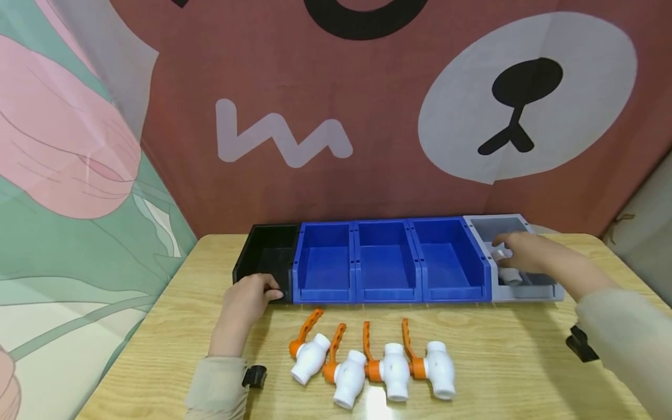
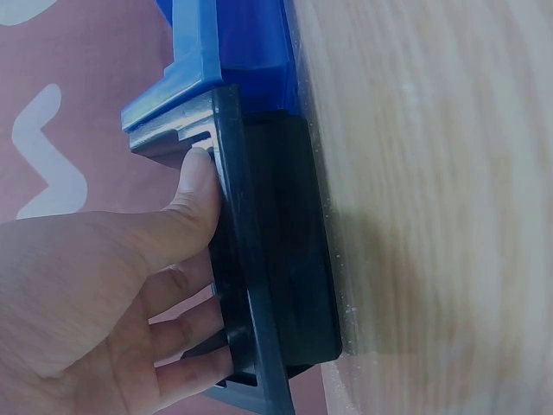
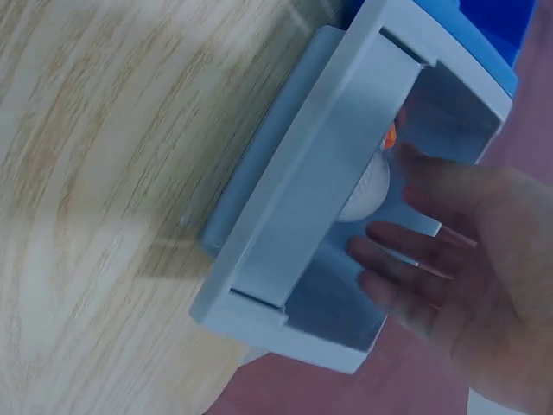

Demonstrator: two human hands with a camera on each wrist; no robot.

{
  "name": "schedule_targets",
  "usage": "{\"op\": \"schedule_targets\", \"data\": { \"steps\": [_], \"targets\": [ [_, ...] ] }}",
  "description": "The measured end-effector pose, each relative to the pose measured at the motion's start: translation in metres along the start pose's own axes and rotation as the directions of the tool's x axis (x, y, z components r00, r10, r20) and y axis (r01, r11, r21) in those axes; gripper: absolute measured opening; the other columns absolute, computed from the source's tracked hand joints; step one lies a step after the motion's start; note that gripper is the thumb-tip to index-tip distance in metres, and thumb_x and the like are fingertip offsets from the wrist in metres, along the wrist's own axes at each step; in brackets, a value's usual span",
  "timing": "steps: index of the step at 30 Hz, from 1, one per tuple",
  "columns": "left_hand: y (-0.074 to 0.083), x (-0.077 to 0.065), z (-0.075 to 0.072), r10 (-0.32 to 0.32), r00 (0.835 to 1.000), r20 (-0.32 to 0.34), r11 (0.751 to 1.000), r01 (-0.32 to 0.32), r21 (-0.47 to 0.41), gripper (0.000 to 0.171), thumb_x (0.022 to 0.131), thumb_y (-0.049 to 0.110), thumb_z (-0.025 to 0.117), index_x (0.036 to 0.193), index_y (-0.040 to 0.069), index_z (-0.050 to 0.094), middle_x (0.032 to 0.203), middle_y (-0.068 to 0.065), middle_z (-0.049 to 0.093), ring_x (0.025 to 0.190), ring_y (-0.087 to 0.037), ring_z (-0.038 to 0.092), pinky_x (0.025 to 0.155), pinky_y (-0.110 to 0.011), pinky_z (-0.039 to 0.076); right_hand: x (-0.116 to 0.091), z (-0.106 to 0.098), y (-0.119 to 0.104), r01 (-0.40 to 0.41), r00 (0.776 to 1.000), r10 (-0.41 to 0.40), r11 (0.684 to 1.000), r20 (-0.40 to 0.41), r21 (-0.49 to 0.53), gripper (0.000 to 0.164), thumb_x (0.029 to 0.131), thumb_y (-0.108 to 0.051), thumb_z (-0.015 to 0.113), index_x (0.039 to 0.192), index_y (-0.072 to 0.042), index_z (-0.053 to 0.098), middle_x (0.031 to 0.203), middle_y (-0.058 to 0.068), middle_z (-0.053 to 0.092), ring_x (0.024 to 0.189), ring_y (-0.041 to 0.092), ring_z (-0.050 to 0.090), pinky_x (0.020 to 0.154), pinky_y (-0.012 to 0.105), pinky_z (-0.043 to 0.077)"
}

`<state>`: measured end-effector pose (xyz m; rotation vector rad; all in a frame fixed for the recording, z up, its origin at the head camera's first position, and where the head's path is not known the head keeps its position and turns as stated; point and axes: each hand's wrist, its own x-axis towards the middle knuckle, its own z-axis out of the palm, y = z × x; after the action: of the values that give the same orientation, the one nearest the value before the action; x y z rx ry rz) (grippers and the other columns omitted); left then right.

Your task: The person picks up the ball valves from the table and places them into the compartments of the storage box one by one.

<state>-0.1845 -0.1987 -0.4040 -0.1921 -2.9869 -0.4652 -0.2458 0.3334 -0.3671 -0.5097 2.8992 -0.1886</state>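
While the bench (image 1: pixel 504 356) carries the bins in a row across both grips, a careless push from the left grip (image 1: pixel 252 297) on the black bin (image 1: pixel 272 258) could slide that bin against the three blue bins (image 1: pixel 388 294) to its right and skew the line. Under the right grip (image 1: pixel 532 256), the gray bin (image 1: pixel 530 294) might tip or shift if the knuckles snag its rim. Four white ball valves (image 1: pixel 395 373) lie between the grips, nearer the person; a low sweep of the right sleeve (image 1: pixel 630 338) could knock one. Just below the right grip, near the gray bin's front wall, sits a white ball valve (image 3: pixel 367 192); its rounded body may well roll away if pinched off-centre.

The right grip is apart, its thumb beside the valve's orange part (image 3: pixel 390 137) and its fingers spread off to one side; firm contact cannot be made out. The left grip's digits are also apart, loosely bent at the black bin's front lip; how hard they press, I cannot tell.
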Motion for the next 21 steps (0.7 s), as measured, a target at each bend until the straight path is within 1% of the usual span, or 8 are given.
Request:
{"op": "schedule_targets", "data": {
  "steps": [3,5,8,12,15,18,21],
  "targets": [
    [0.0,-0.001,0.0,0.003,1.0,-0.004,1.0,-0.003,-0.001,0.01,0.087,0.024,0.076,0.085,0.015,0.074,0.089,-0.003,0.072,0.082,-0.028,0.068,0.07,-0.047,0.055,-0.007,-0.003,-0.001,0.007,0.997,-0.01,0.999,-0.082,-0.038,0.033,0.09,-0.013,0.07,0.112,0.011,0.062,0.094,0.021,0.067,0.087,0.038,0.066,0.074,0.053,0.053],
    [0.001,-0.001,-0.001,0.006,1.0,-0.002,1.0,-0.006,0.0,0.01,0.087,0.024,0.076,0.085,0.015,0.074,0.089,-0.004,0.072,0.082,-0.028,0.068,0.07,-0.047,0.055,-0.011,-0.004,-0.002,0.009,0.992,-0.017,0.998,-0.126,-0.06,0.029,0.09,-0.011,0.07,0.11,0.009,0.064,0.091,0.017,0.068,0.085,0.036,0.066,0.074,0.052,0.053],
    [0.001,-0.002,-0.001,0.009,1.0,0.0,1.0,-0.009,-0.002,0.01,0.087,0.024,0.076,0.084,0.015,0.074,0.089,-0.003,0.072,0.082,-0.028,0.068,0.07,-0.047,0.055,-0.017,-0.007,-0.003,-0.012,0.988,-0.001,0.997,-0.151,-0.079,0.026,0.091,-0.01,0.069,0.11,0.008,0.066,0.091,0.016,0.068,0.087,0.037,0.066,0.074,0.052,0.053],
    [0.001,-0.001,-0.001,0.008,1.0,-0.005,1.0,-0.008,-0.004,0.01,0.087,0.023,0.076,0.085,0.014,0.074,0.088,-0.004,0.072,0.082,-0.029,0.068,0.07,-0.047,0.055,-0.026,-0.01,-0.009,-0.039,0.982,0.023,0.996,-0.189,-0.08,0.025,0.092,-0.01,0.067,0.111,0.006,0.066,0.094,0.017,0.068,0.089,0.038,0.065,0.072,0.053,0.053],
    [0.001,-0.001,-0.001,0.001,1.0,-0.001,1.0,-0.001,-0.004,0.01,0.087,0.024,0.076,0.085,0.014,0.074,0.089,-0.004,0.072,0.082,-0.029,0.068,0.07,-0.047,0.055,-0.033,-0.012,-0.016,-0.03,0.971,0.008,0.996,-0.238,-0.087,0.023,0.092,-0.01,0.067,0.11,0.005,0.066,0.095,0.017,0.068,0.088,0.037,0.066,0.07,0.052,0.054],
    [0.002,-0.001,-0.001,-0.004,1.0,0.002,1.0,0.004,-0.002,0.01,0.088,0.024,0.076,0.085,0.014,0.074,0.089,-0.004,0.072,0.082,-0.028,0.067,0.07,-0.047,0.055,-0.04,-0.012,-0.025,-0.013,0.955,-0.018,0.994,-0.296,-0.105,0.021,0.092,-0.01,0.067,0.107,0.004,0.068,0.091,0.013,0.069,0.078,0.029,0.067,0.064,0.046,0.055],
    [0.002,-0.002,-0.001,-0.005,1.0,-0.004,1.0,0.005,-0.002,0.01,0.088,0.024,0.076,0.085,0.014,0.074,0.089,-0.004,0.072,0.082,-0.028,0.067,0.07,-0.047,0.055,-0.046,-0.011,-0.034,-0.002,0.937,-0.041,0.992,-0.346,-0.124,0.02,0.092,-0.013,0.068,0.105,0.002,0.069,0.087,0.007,0.069,0.07,0.019,0.063,0.055,0.036,0.052]
  ]
}}
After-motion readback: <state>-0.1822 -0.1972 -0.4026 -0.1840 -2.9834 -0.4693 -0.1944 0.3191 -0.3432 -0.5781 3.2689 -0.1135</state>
